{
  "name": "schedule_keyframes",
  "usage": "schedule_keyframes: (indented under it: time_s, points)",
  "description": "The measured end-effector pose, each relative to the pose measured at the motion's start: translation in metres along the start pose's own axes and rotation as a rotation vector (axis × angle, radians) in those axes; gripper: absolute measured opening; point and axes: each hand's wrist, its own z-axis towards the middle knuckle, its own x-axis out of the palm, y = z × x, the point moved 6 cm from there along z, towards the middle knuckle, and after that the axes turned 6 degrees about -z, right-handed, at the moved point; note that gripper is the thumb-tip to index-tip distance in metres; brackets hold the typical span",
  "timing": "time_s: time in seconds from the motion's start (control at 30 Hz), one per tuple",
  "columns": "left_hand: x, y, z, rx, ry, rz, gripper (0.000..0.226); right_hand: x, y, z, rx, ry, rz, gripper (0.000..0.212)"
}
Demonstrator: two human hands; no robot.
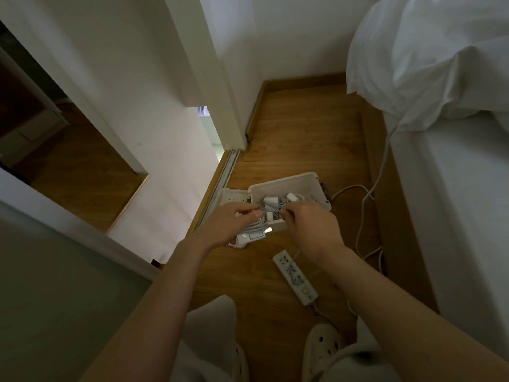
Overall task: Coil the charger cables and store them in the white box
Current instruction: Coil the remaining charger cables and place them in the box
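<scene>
Two hands work just above the near edge of the white box [286,179], which sits on the wood floor.

Left hand [228,224]: fingers curled round a coiled cable [254,226], thumb on top, held just left of the box, not inside it.

Box holds white adapters [268,202] and cords, fairly full.

Right hand [308,227]: thumb and forefinger pinch a strand of the same cable at the box's near wall; other fingers tucked, detail unclear.

Risks:
- Left grip loosens and the loops likely spring open.
- The pinched strand may snag on an adapter and drag it out or shift the box.
- The coil may sit proud of the rim.

Power strip [296,278] lies near the right wrist.

Further right, a loose cable [360,216] runs up toward the bed [454,216], not yet coiled. Whether it's plugged in, cannot tell; yanking could be a problem.
</scene>
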Motion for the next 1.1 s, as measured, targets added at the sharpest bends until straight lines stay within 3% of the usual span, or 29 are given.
schedule_keyframes:
  time_s: [0.27, 0.47, 0.73, 0.87, 1.1]
  points:
    - [-0.007, -0.009, 0.0, 0.109, -0.147, -0.158, 0.019, -0.006, -0.015, 0.002, 0.108, -0.042, 0.027, 0.03]
    - [-0.011, -0.015, 0.001, 0.191, -0.156, -0.248, 0.025, -0.012, -0.025, 0.004, 0.164, -0.029, 0.036, 0.028]
    - [-0.01, -0.005, 0.007, 0.158, -0.276, -0.07, 0.036, -0.026, 0.008, -0.006, 0.015, -0.063, 0.093, 0.031]
    - [-0.005, 0.004, 0.013, 0.034, -0.299, 0.026, 0.04, -0.022, 0.028, -0.018, -0.08, -0.016, 0.145, 0.03]
    - [-0.007, 0.004, 0.009, -0.13, -0.348, -0.472, 0.027, -0.003, 0.056, -0.029, -0.232, 0.142, 0.206, 0.024]
